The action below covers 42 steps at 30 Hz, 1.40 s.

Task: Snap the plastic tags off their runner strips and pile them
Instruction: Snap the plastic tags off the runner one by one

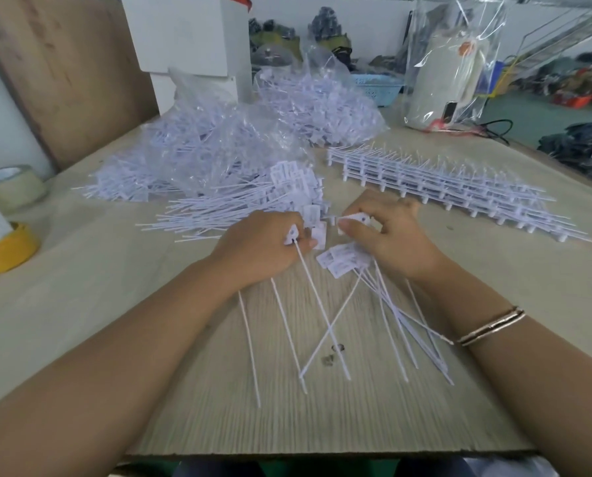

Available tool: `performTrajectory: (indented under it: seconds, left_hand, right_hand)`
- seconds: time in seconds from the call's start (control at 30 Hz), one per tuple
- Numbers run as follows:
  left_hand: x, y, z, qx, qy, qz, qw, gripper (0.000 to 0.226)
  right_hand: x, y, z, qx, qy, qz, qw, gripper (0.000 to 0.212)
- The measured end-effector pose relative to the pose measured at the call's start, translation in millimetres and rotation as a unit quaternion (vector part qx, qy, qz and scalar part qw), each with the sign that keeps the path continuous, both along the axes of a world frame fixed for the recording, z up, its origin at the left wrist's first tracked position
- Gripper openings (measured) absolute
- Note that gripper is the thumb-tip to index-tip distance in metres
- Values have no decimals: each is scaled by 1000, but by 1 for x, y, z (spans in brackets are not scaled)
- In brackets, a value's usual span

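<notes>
left hand [260, 246] curled, pinching the head of one white tag [293, 234]; thin tail of that tag running down toward the near edge of the table [81, 287]. right hand [384, 235] curled too, thumb and fingers pinching a white tag head [356, 220] just beside the left hand's piece. whether the two pieces are joined: cannot tell. bracelet [491, 327] on right forearm.

loose tags [343, 263] lying under and between the wrists, heads together near the right hand, tails fanned toward the near edge, some crossing. pile of snapped tags [239, 204] just beyond the left hand, tails pointing left. runner strips [442, 191] stacked in rows to the right, beyond the right hand, well apart from the pile. clear bags of tags [219, 142] further back, centre-left.

tape roll [8, 185] and yellow tape roll [5, 249] at left edge. blue basket [377, 86] and bagged grey appliance [446, 80] at the back.
</notes>
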<state>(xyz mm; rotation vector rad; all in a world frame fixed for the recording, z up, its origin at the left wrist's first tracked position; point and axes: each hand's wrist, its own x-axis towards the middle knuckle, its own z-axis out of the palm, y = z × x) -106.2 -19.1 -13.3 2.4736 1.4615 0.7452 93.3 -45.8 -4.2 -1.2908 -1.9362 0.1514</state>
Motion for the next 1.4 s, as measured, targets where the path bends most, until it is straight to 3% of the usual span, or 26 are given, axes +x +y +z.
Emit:
performTrajectory:
  seconds: [0.07, 0.13, 0.23, 0.37, 0.47, 0.67, 0.87, 0.97, 1.17, 1.4]
  left_hand:
    - [0, -1, 1, 12, 26, 4, 1000, 17]
    - [1, -3, 0, 26, 57, 2, 998, 31]
    - [7, -5, 1, 57, 78, 1, 995, 58]
    - [18, -10, 3, 110, 79, 0, 991, 73]
    - [17, -11, 4, 120, 37, -21, 992, 66]
    - [6, -10, 7, 28, 16, -38, 999, 37]
    - [4, -13, 11, 40, 40, -48, 997, 22]
    - [9, -14, 9, 82, 79, -36, 993, 22]
    - [15, -13, 1, 63, 135, -6, 989, 19]
    - [12, -9, 10, -74, 5, -68, 995, 26]
  right_hand:
    - [4, 7, -5, -18, -83, -81, 993, 12]
    - [4, 8, -6, -8, -100, -117, 988, 19]
    - [-9, 0, -3, 53, -58, -74, 994, 17]
    - [-30, -4, -5, -27, -82, 30, 996, 39]
    - [-26, -2, -4, -75, -35, 73, 994, 31]
    - [-13, 6, -4, -68, 80, -16, 994, 30]
    - [-14, 4, -2, -111, 100, 20, 989, 35]
    - [-17, -3, -2, -132, 38, 92, 986, 26]
    - [-18, 0, -6, -93, -112, 74, 987, 26]
    - [-23, -6, -4, 53, -97, 95, 989, 21]
